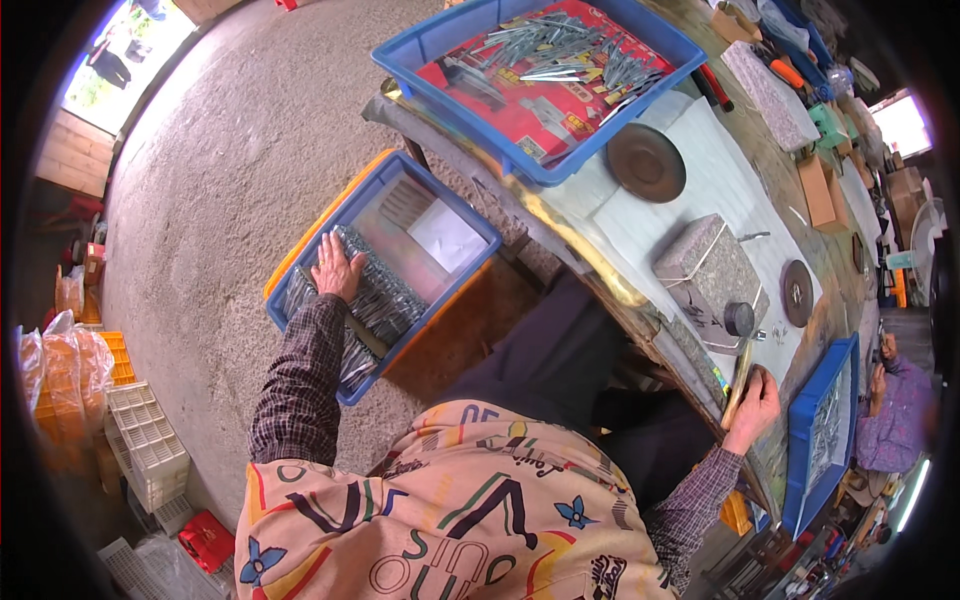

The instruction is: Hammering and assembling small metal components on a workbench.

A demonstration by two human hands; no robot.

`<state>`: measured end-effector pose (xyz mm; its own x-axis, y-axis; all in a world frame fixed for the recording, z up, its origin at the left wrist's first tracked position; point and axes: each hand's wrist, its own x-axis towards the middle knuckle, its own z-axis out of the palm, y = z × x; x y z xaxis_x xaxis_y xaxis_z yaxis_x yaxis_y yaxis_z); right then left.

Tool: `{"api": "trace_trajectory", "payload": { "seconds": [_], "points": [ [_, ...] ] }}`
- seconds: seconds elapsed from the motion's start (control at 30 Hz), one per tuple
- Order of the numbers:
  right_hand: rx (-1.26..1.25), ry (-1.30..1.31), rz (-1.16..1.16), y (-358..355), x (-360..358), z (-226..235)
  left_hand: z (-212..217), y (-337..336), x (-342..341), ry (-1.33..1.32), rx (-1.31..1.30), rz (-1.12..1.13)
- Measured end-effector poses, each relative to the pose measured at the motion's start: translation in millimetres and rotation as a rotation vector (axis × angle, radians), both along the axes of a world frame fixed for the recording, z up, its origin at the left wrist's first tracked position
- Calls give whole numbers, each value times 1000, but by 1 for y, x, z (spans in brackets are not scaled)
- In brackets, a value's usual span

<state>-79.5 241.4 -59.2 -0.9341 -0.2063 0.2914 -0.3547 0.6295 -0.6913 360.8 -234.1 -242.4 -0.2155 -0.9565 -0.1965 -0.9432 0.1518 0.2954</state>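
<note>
"Head view: what's in frame?"
"The left hand (337,272) lies spread on metal pieces (395,300); the right hand (755,410) grips a hammer (741,377). Outward, a blue crate (493,242) holds the pieces beside the table (835,265) bearing a stone block (700,255)."

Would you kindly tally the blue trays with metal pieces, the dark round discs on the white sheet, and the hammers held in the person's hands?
Blue trays with metal pieces: 3
Dark round discs on the white sheet: 2
Hammer, in the right hand: 1
Total: 6
</note>
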Motion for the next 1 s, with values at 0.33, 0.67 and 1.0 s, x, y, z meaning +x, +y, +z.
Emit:
{"api": "trace_trajectory", "payload": {
  "seconds": [0.33,0.67,1.0],
  "points": [
    [-11,-9,9,5,-4,-4,45,-21,-38,-492,-35,-606],
    [-31,-30,-11,6,-5,-6,58,-28,-56,-664,105,-691],
    [21,-15,-9,4,-3,-3,28,-17,-57,-554,225,-839]
  ]
}}
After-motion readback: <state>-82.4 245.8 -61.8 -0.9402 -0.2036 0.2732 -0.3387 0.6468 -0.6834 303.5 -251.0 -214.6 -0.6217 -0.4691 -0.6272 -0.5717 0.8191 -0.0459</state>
